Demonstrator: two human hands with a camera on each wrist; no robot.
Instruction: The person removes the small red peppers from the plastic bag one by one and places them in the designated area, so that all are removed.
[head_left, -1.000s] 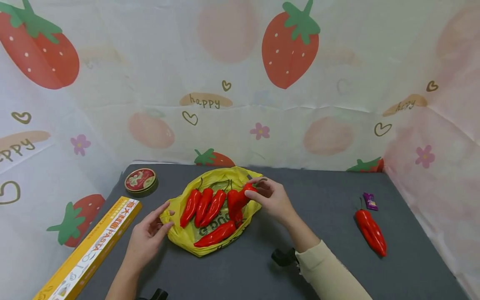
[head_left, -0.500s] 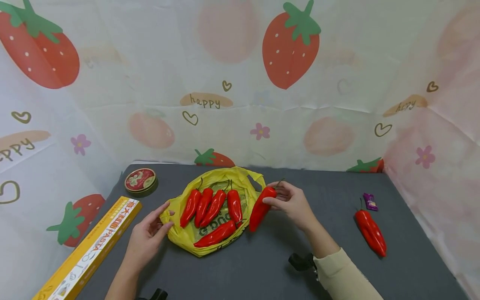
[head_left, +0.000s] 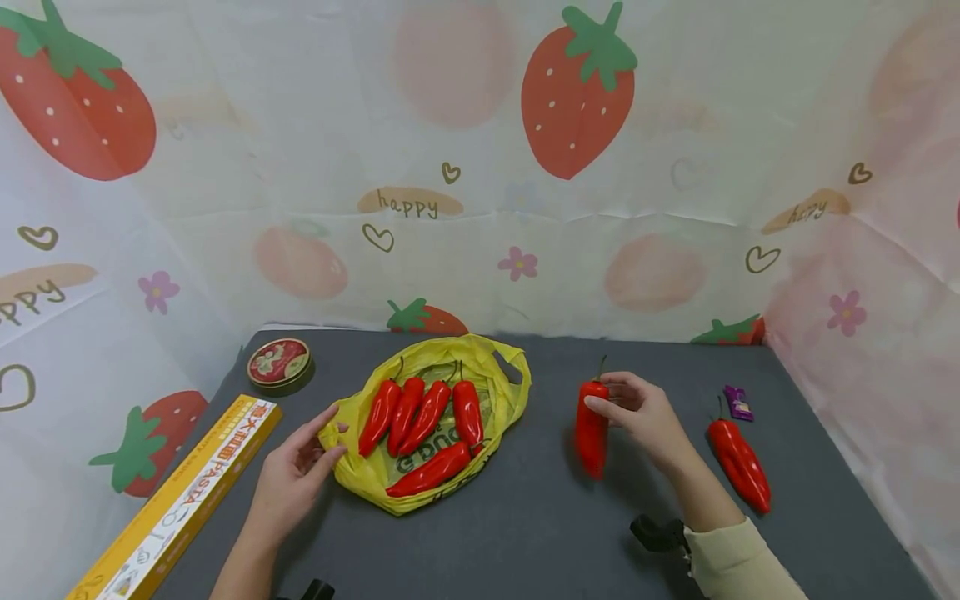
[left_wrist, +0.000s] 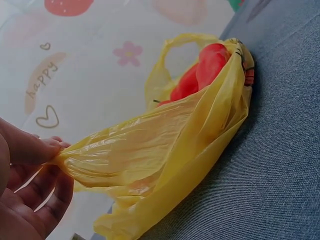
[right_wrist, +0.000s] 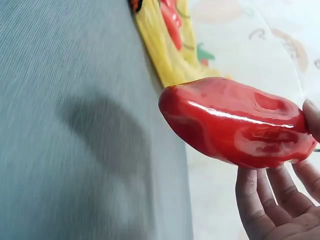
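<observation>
A yellow plastic bag (head_left: pixel 352 479) lies spread on the table, several red chili peppers (head_left: pixel 429 417) inside it. My left hand (head_left: pixel 296 475) pinches the bag's left edge between thumb and fingertips; the left wrist view shows the plastic (left_wrist: pixel 135 145) drawn taut from those fingers. To the right of the bag, my right hand (head_left: pixel 637 412) holds one red chili pepper (head_left: pixel 592 433) near its stem end, tip hanging down. In the right wrist view this glossy pepper (right_wrist: pixel 235 122) is raised above the table, thumb on one side and fingers on the other, its shadow falling on the cloth.
Another red pepper (head_left: pixel 738 467) lies at the right of the grey table (head_left: pixel 480 550), a small purple packet (head_left: pixel 738 402) just behind it. On the left are a round red-topped tin (head_left: pixel 280 364) and a long yellow pasta box (head_left: pixel 180 496). A strawberry-print curtain (head_left: pixel 480 125) encloses the back and sides.
My right hand has lifted the pepper out of the yellow bag and carried it right, over the table; the pepper now hangs more upright. My left hand has kept its place at the bag's edge.
</observation>
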